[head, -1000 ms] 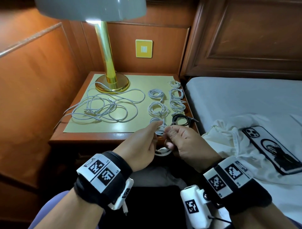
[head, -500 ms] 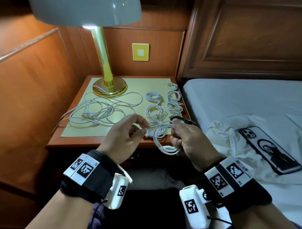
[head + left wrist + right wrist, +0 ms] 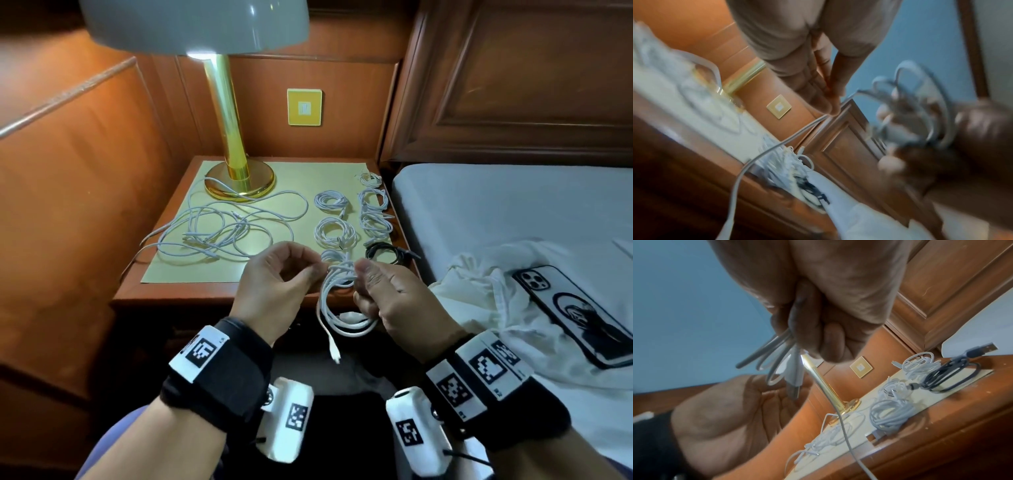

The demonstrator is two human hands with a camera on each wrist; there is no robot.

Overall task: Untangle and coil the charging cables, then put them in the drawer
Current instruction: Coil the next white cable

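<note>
Two hands point(image 3: 274, 287) point(image 3: 394, 301), six white cable coils point(image 3: 330, 200), one black coil point(image 3: 383, 251), one lamp point(image 3: 226, 116), one phone point(image 3: 575, 308).

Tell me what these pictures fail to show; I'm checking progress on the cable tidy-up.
- Drawer: head view, hidden below the nightstand edge by both hands; open or shut, unknown.
- Tangled cables: head view, too fine to count.
- Right hand: left wrist view, motion-blurred; its grip on the white cable is unclear there.
- Left hand: right wrist view, fingertips hidden behind the right hand.
</note>
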